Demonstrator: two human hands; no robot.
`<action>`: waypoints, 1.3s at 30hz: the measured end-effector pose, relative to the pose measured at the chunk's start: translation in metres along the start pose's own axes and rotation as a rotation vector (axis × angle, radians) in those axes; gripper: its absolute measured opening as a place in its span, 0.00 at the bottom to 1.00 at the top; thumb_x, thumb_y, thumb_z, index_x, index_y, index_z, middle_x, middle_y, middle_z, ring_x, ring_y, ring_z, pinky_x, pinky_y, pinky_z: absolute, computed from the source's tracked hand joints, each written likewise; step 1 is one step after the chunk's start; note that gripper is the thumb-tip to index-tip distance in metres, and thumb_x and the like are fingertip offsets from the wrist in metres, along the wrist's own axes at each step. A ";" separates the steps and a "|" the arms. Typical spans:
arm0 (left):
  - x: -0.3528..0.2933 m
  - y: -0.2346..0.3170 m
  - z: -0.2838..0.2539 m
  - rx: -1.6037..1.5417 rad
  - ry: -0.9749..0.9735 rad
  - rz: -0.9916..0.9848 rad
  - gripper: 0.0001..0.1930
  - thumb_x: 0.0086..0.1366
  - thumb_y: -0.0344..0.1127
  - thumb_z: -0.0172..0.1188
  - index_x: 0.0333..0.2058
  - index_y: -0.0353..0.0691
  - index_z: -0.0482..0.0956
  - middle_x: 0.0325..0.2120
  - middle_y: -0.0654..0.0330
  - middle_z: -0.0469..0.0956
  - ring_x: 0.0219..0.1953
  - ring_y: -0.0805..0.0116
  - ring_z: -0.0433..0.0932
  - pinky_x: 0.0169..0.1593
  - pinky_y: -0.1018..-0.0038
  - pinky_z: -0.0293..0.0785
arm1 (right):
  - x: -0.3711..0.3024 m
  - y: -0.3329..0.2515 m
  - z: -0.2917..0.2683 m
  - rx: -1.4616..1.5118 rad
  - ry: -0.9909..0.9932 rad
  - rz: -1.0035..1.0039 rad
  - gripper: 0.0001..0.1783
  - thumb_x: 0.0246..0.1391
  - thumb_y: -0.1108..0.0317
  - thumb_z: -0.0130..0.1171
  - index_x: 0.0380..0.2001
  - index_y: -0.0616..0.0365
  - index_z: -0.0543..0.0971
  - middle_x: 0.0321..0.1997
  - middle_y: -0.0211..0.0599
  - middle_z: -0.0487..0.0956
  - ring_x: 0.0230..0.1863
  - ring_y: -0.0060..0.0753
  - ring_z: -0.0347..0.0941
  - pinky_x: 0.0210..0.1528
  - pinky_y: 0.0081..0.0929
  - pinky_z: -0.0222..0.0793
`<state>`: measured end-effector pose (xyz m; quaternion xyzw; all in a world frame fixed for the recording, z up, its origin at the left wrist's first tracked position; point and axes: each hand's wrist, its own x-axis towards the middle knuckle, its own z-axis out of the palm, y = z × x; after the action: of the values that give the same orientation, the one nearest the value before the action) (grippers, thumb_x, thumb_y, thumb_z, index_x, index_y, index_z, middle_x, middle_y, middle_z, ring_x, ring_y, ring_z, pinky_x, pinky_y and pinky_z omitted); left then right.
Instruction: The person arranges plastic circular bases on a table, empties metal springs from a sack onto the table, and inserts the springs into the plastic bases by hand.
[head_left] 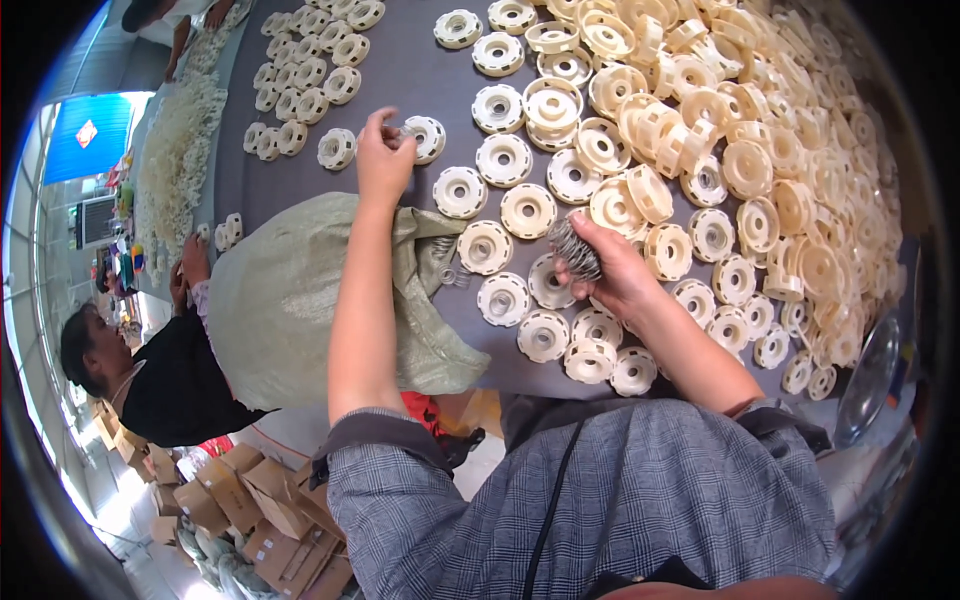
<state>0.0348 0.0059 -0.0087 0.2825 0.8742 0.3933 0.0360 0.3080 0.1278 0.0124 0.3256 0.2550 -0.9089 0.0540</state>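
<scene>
just right of the left hand [385, 163], a cream wheel [430, 141] on the table [412, 75], well apart from the right hand [618, 268], whose fingers clutch a spring bundle [574, 248]. left fingers narrow; can't tell if holding anything.

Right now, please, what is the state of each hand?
Left hand: fingers partly curled beside a round cream part; whether it holds anything cannot be told.
Right hand: closed around a bunch of metal springs.
</scene>
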 end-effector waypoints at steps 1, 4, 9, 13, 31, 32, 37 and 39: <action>-0.001 -0.004 -0.001 0.002 -0.002 -0.001 0.14 0.46 0.26 0.55 0.36 0.37 0.75 0.28 0.58 0.70 0.28 0.70 0.71 0.35 0.77 0.70 | -0.001 0.000 0.000 -0.003 -0.005 -0.012 0.20 0.56 0.52 0.46 0.31 0.62 0.71 0.20 0.36 0.75 0.18 0.24 0.72 0.11 0.14 0.64; -0.004 -0.016 -0.002 -0.183 0.076 0.070 0.11 0.47 0.28 0.58 0.33 0.38 0.78 0.28 0.60 0.71 0.30 0.70 0.72 0.36 0.78 0.70 | -0.003 -0.002 0.000 0.010 -0.005 -0.023 0.20 0.57 0.53 0.46 0.31 0.62 0.71 0.20 0.36 0.75 0.18 0.24 0.72 0.10 0.14 0.64; -0.010 -0.024 -0.003 0.001 0.061 0.046 0.10 0.46 0.31 0.61 0.30 0.41 0.79 0.27 0.60 0.75 0.32 0.69 0.73 0.38 0.75 0.69 | -0.005 -0.001 -0.001 0.029 -0.022 -0.015 0.19 0.57 0.53 0.45 0.31 0.61 0.71 0.20 0.37 0.75 0.18 0.25 0.73 0.11 0.15 0.65; -0.017 -0.015 -0.011 0.267 0.125 0.218 0.10 0.44 0.33 0.64 0.29 0.40 0.79 0.27 0.59 0.77 0.30 0.68 0.74 0.36 0.73 0.69 | -0.005 0.003 -0.002 0.025 -0.045 -0.019 0.19 0.57 0.53 0.46 0.32 0.62 0.71 0.21 0.37 0.75 0.20 0.26 0.74 0.13 0.16 0.68; -0.165 0.053 -0.052 0.066 -0.158 0.036 0.13 0.48 0.22 0.56 0.36 0.38 0.75 0.29 0.58 0.70 0.29 0.69 0.72 0.36 0.77 0.71 | -0.015 0.019 -0.005 0.089 -0.162 -0.031 0.19 0.57 0.54 0.46 0.42 0.57 0.70 0.30 0.40 0.77 0.26 0.24 0.75 0.18 0.15 0.72; -0.162 0.061 -0.051 -0.081 -0.128 -0.023 0.14 0.50 0.20 0.53 0.38 0.38 0.75 0.29 0.61 0.69 0.29 0.76 0.70 0.36 0.82 0.70 | -0.014 0.020 -0.008 0.129 -0.175 -0.033 0.17 0.56 0.54 0.46 0.40 0.56 0.71 0.29 0.38 0.77 0.25 0.24 0.75 0.19 0.15 0.72; -0.128 0.057 -0.031 -0.662 -0.183 -0.267 0.14 0.52 0.22 0.56 0.40 0.33 0.72 0.31 0.65 0.67 0.30 0.82 0.68 0.34 0.85 0.69 | -0.013 0.024 -0.007 0.175 -0.200 0.029 0.18 0.56 0.54 0.46 0.40 0.56 0.71 0.29 0.38 0.77 0.24 0.24 0.75 0.19 0.16 0.71; -0.117 0.050 -0.022 -0.643 -0.088 -0.249 0.15 0.52 0.22 0.56 0.40 0.32 0.71 0.31 0.65 0.68 0.30 0.83 0.67 0.35 0.86 0.68 | -0.016 0.024 -0.005 0.159 -0.198 0.046 0.18 0.56 0.54 0.47 0.40 0.56 0.71 0.29 0.38 0.77 0.24 0.24 0.75 0.18 0.16 0.71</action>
<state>0.1499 -0.0439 0.0233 0.1647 0.7309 0.6287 0.2084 0.3295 0.1081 0.0085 0.2434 0.1678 -0.9525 0.0736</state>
